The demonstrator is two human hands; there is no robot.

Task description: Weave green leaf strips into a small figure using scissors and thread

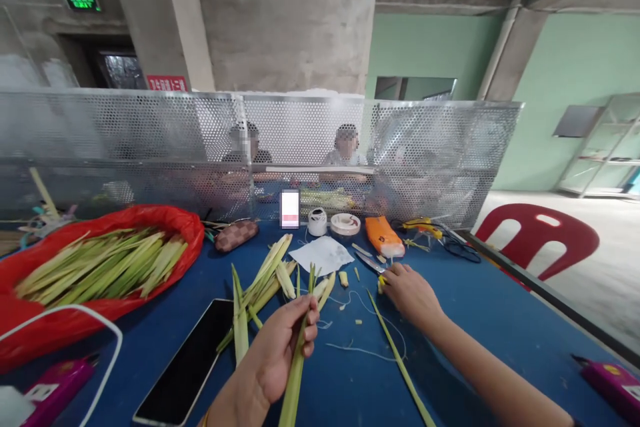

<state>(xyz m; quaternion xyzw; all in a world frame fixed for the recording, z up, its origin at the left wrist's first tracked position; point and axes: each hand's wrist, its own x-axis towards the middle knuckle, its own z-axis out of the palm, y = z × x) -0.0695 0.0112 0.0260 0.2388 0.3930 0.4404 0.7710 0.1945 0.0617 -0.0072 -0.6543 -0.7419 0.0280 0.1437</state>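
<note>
My left hand point(285, 340) is closed around a long green leaf strip point(295, 380), whose narrow tip pokes up past the fingers. My right hand point(413, 293) reaches forward and curls over the yellow handle of a pair of scissors point(371, 263), which lie blades pointing away on the blue table. Beyond my left hand rests a loose pile of pale green leaves point(265, 273). A single thin leaf strip point(400, 353) lies between my forearms. Thin light thread point(360, 349) trails over the tabletop, with small leaf scraps near it.
On the left sits a red bag point(187, 260) full of leaves, with a black phone point(190, 360) nearby. At the back are a checked pouch point(237, 235), a tape roll point(345, 223), white paper point(323, 255) and an orange packet point(383, 235). A perforated metal screen point(310, 133) separates two people opposite.
</note>
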